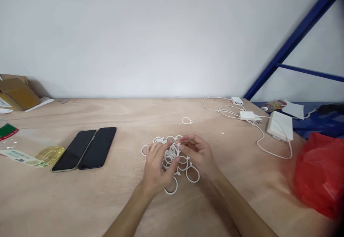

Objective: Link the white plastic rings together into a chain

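A heap of white plastic rings (170,154) lies on the wooden worktop (134,113), and the two hands are over it. The left hand (158,169) is curled on the left side of the heap, and its fingers (170,147) press down on the rings. The right hand (197,154) comes from the right side, with the fingers bent and the fingertips (182,140) close together at the top of the heap. Neither hand is spread flat. The hands are near each other but I cannot see if they touch. Many rings are tangled under the fingers, so it is hard to count them or to tell if one is pinched. Some rings stick out below the hands, and the lowest ones lie on the wood near the person's wrists. One ring (187,121) lies alone, a little beyond the heap and apart from it.

On the left side are two black phones (86,149), lying side by side, and a clear plastic bag (24,140) with a yellow round thing (50,154) inside it. A piece of cardboard (17,93) is cut off by the left edge of the view. On the right side are a white charger (247,115) with a white cable (268,147), and a red plastic bag (319,176), partly cut off.
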Motion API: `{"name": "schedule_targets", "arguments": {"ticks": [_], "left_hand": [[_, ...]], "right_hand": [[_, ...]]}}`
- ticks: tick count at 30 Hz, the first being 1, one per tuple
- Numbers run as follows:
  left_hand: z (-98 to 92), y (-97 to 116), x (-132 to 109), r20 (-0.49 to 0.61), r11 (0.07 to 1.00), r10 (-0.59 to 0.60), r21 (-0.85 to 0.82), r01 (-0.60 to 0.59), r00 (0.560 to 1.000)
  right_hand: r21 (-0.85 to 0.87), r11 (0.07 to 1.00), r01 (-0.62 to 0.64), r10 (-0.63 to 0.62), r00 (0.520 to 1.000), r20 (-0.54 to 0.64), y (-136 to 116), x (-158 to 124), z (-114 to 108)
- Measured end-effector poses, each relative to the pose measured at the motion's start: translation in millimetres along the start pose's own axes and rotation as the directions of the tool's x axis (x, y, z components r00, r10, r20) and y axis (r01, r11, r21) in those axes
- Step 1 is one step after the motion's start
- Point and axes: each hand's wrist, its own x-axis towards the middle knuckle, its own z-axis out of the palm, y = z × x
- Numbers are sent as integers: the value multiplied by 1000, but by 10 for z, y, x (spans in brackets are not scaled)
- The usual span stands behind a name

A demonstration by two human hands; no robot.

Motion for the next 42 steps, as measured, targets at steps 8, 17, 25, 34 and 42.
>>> {"name": "schedule_targets", "arguments": {"ticks": [8, 17, 25, 34, 42], "left_hand": [[17, 30, -3, -40, 998, 49, 48, -47, 998], [4, -25, 39, -114, 986, 124, 127, -110, 986], [6, -55, 46, -95, 992, 113, 65, -107, 989], [6, -51, 43, -94, 995, 100, 22, -99, 991], [18, -3, 40, -89, 994, 74, -75, -81, 993]], "right_hand": [[250, 953, -170, 150, 984, 98, 66, -29, 92], [343, 915, -214, 200, 977, 76, 78, -12, 88], [220, 939, -263, 250, 964, 87, 104, 14, 60], [171, 955, -244, 230, 968, 97, 95, 4, 75], [179, 977, -120, 110, 992, 64, 132, 15, 74]]}}
